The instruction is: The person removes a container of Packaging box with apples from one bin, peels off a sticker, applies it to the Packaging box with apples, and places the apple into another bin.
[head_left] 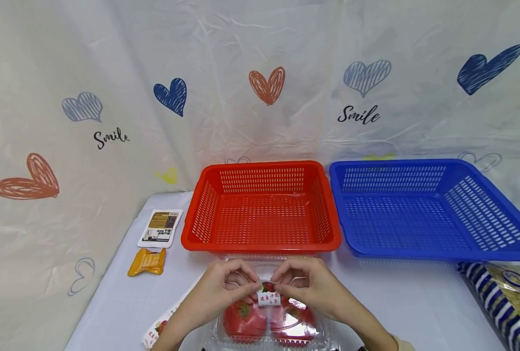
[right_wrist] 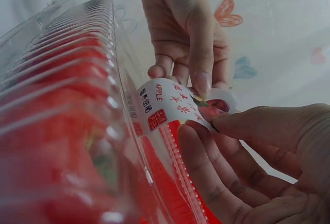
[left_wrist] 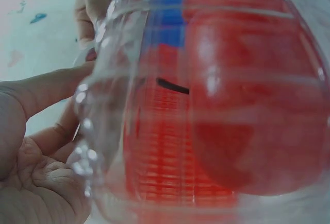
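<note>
In the head view, a clear plastic fruit box (head_left: 225,341) sits in front of me with red apples (head_left: 244,319) inside. Over its lid, a white apple label (head_left: 269,298) with red print is held between both hands. My left hand (head_left: 222,292) pinches its left edge with thumb and forefinger, and my right hand (head_left: 310,287) pinches the right edge. The right wrist view shows the label (right_wrist: 172,100) curving against the box's ribbed side, its printed end between the two thumbs. Close up in the left wrist view, an apple (left_wrist: 258,100) shows through the plastic.
Behind the box stand a red basket (head_left: 260,247) and a blue basket (head_left: 396,253). To the left lie a white-and-brown packet (head_left: 160,228), an orange wrapped snack (head_left: 147,262) and a strip of labels (head_left: 154,331), partly under my left forearm. A striped bag (head_left: 506,307) lies at the right.
</note>
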Available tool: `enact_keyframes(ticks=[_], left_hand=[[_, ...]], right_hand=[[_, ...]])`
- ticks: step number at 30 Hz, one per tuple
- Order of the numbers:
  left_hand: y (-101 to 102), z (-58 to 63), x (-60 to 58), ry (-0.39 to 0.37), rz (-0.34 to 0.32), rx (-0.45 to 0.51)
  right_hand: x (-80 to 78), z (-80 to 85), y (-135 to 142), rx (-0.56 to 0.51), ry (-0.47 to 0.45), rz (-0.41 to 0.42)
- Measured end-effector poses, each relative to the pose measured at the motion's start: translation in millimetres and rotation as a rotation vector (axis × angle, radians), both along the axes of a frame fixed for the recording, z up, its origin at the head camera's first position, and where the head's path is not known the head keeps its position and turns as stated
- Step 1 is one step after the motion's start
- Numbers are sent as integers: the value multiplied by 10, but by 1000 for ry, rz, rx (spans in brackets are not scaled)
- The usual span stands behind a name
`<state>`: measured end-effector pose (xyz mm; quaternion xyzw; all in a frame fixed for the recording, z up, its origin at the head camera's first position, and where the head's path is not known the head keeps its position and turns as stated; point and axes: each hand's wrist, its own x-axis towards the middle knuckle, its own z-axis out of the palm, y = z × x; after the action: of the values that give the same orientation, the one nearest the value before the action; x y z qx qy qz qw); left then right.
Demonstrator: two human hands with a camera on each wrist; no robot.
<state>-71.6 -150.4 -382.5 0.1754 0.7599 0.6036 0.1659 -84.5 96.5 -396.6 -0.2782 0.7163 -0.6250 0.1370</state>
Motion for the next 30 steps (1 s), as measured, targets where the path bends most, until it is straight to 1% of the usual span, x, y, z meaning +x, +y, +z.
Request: enact_keyframes(ticks=[5,9,14,17,22,27,30], left_hand=[[-1,25,-2,-37,5,21],[-4,24,-15,-33,-2,38],[-4,0,-25,-34,-13,50],[-1,-11,-27,-26,-15,38],[-1,-27,-25,7,-6,-9],[-3,-57,-35,43,6,-45],[-1,-67,-44,65,14,-78]], right_hand=[[-7,10,-4,-26,-13,13],[-6,25,-7,-48,-38,29],[-4,8,-6,-46,-34,26],[-3,-6,-7,-41,-43,25],[5,-17,-17,-18,-47,16],[25,-21,-30,7,-2,0],[21,-31,-26,17,9,-3]])
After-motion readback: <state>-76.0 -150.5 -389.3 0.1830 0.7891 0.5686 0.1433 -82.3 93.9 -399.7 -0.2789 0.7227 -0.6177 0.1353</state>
